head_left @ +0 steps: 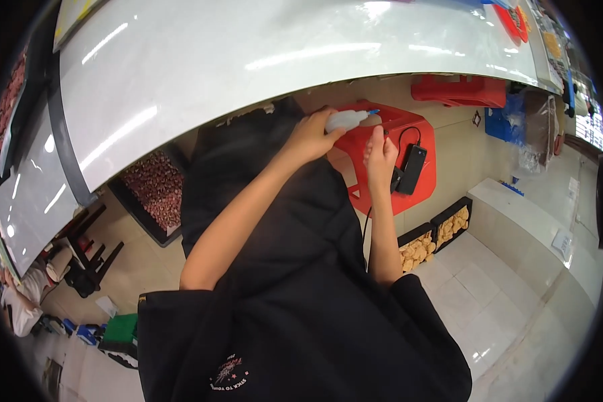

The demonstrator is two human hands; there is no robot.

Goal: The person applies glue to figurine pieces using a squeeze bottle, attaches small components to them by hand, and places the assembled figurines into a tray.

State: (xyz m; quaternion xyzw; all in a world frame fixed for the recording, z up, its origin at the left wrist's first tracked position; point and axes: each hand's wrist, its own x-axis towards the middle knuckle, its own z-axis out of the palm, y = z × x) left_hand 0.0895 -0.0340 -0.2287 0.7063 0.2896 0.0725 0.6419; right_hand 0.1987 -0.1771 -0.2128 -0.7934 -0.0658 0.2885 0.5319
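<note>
My left hand (308, 138) is wrapped round a small whitish squeeze bottle (344, 120) with a blue tip. The bottle lies tilted sideways, its tip pointing right. Just right of and below that tip is my right hand (380, 159), its fingers curled in and its thumb up; anything pinched in it is too small to make out. Beneath both hands stands a red plastic stool (419, 184). On the stool rests a black oblong device (411, 169) with a thin black cable, beside my right wrist.
A white glossy table (201, 74) spans the far side. Under its left part sits a black tray (169, 238) of dark red pieces. Black trays of tan pieces (419, 253) stand on the floor at right, by a white ledge (516, 221). Another red stool (459, 90) is farther back.
</note>
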